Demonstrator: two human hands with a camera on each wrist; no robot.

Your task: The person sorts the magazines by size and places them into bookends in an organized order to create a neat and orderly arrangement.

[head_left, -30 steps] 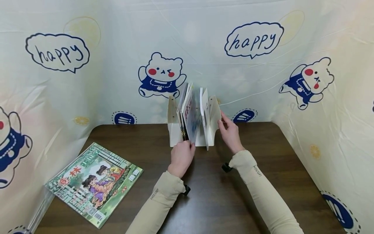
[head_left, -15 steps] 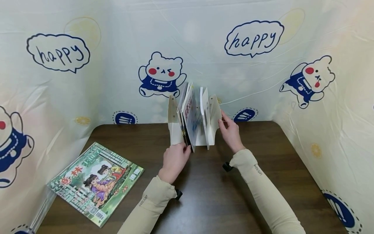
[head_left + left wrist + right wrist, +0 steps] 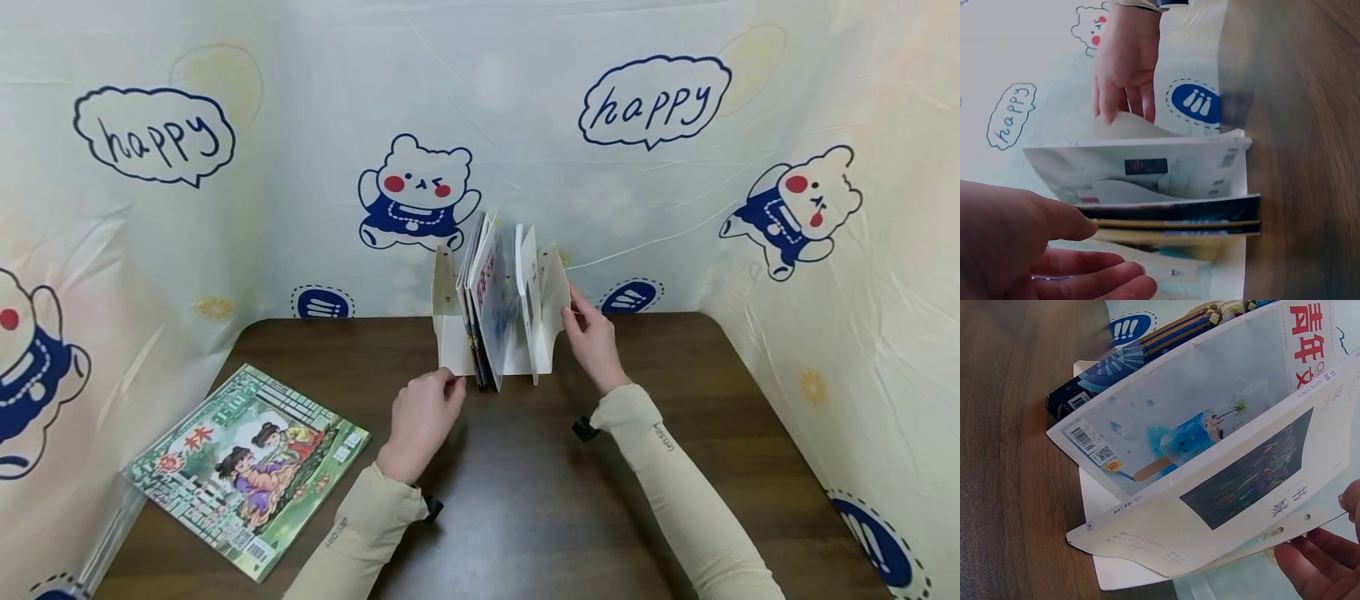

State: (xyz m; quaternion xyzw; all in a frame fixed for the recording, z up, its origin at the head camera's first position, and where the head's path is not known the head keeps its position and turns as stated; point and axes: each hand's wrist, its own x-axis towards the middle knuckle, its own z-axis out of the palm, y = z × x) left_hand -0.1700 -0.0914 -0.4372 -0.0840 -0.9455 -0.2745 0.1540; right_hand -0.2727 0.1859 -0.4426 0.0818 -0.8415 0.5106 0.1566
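Observation:
A white book rack (image 3: 452,346) stands at the back of the table with several magazines upright in it. In its middle leans a stack of thin magazines (image 3: 491,312); a white magazine (image 3: 528,292) stands further right. My right hand (image 3: 595,343) pinches the rack's right side panel between thumb and fingers. My left hand (image 3: 422,421) is at the rack's front left edge, thumb and fingers apart in the left wrist view beside the stack. The right wrist view shows an ice-pop cover (image 3: 1147,419) and a dark blue patterned magazine (image 3: 1119,365) behind it.
A green magazine (image 3: 251,475) with two cartoon figures lies flat on the left of the brown table (image 3: 600,517). A pale printed curtain (image 3: 525,108) hangs close behind the rack and along both sides.
My left hand has let go of the magazine stack's front edge and moved left and toward me. The stack's front edges now show. My right hand stays on the rack's side panel.

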